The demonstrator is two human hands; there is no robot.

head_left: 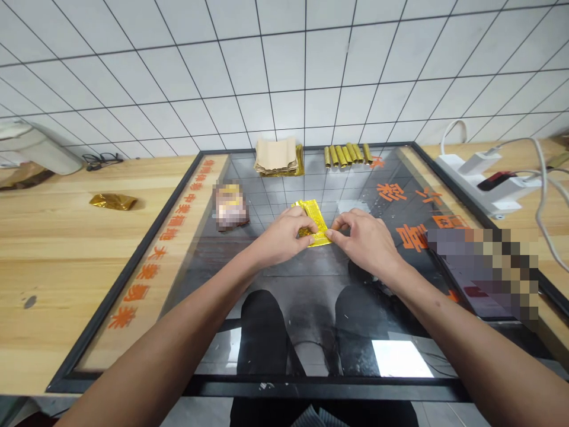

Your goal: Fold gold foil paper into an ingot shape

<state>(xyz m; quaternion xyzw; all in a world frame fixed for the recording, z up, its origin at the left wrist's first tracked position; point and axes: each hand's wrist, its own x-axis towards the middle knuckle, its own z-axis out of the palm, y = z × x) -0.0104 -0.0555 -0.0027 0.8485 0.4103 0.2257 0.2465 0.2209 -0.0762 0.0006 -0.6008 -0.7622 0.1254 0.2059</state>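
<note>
A shiny sheet of gold foil paper (315, 212) lies on the glass top between my hands, its near part folded or curled over. My left hand (284, 234) pinches the left side of the sheet between thumb and fingers. At the near right corner, my right hand (367, 240) is closed with thumb and index finger pressed on the paper. Beyond them sits a stack of brown-backed sheets (276, 155) with gold foil showing under it. Several rolled gold paper tubes (344, 155) stand in a row to its right.
A blurred small pack (229, 206) lies to the left on the black-framed glass panel (128, 237). At right are a blurred flat object (484, 276) and a white power strip (475, 184) with cables. Eyeglasses (103, 160) and a gold wrapper (113, 201) rest on the wood.
</note>
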